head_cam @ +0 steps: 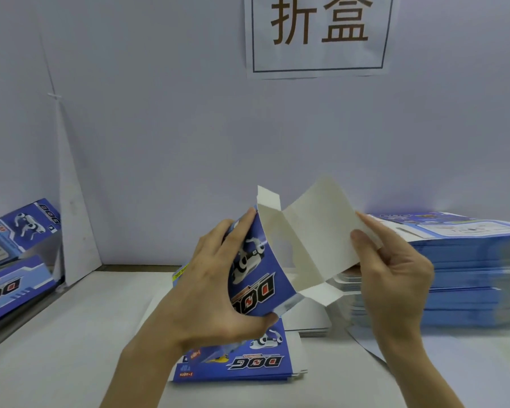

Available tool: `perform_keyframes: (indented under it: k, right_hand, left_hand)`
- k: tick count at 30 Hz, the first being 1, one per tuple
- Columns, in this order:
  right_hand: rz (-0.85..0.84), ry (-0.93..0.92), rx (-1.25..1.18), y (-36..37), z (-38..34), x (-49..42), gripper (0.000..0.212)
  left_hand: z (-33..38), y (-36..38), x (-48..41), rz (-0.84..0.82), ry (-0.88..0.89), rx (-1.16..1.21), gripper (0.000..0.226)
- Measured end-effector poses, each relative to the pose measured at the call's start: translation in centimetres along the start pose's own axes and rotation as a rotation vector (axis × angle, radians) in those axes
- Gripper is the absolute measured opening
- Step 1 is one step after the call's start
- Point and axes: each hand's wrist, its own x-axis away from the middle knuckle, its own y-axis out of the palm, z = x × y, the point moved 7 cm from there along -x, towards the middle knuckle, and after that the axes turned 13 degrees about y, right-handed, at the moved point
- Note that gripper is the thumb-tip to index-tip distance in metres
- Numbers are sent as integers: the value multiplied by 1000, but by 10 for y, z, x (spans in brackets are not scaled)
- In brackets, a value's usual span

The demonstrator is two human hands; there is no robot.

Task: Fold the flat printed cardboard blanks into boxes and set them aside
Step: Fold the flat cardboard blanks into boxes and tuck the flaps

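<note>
A blue printed box blank (256,269) with a robot dog picture and "DOG" lettering is held up in the middle, partly opened into a sleeve. My left hand (215,287) grips its blue body from the left, fingers on top and thumb underneath. My right hand (392,260) pinches the large white end flap (315,240), which stands open to the right. Two small white side flaps stick out at the top and bottom of the open end. Another flat blue blank (248,363) lies on the table below my hands.
A tall stack of flat blue blanks (465,272) sits at the right. Folded blue boxes (15,260) are piled at the left edge beside a white divider panel. A sign with two large characters (318,30) hangs on the back wall. The table surface (71,334) is white.
</note>
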Motion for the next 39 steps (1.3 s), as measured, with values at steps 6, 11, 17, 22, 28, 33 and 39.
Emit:
perform_keyframes:
  k: [6,11,17,22,28,33,39]
  right_hand:
    - [-134,86,-53,6,1,-6,13]
    - [-349,646,-531,18,27,-10,19]
    - [-503,795,-694,26,28,-8,31]
    - [-339,637,-411,17,29,-10,23]
    - [-271,577,-379,15,20,-9,25]
    - [-238,580,-349,11,21,-9,13]
    - [-293,590,-362,11,19,-11,14]
  left_hand:
    - [-3,2,1,-7,24,-91,120]
    - [1,6,-1,-22,96,-236,123]
    - [13,7,-5,9,135,-265,119]
    - [14,1,-5,21,127,-211,122]
    - [12,8,-4,-4,144,-224,121]
    - [11,7,-4,15,162,-204,122]
    - [9,7,-3,25,151,-203,122]
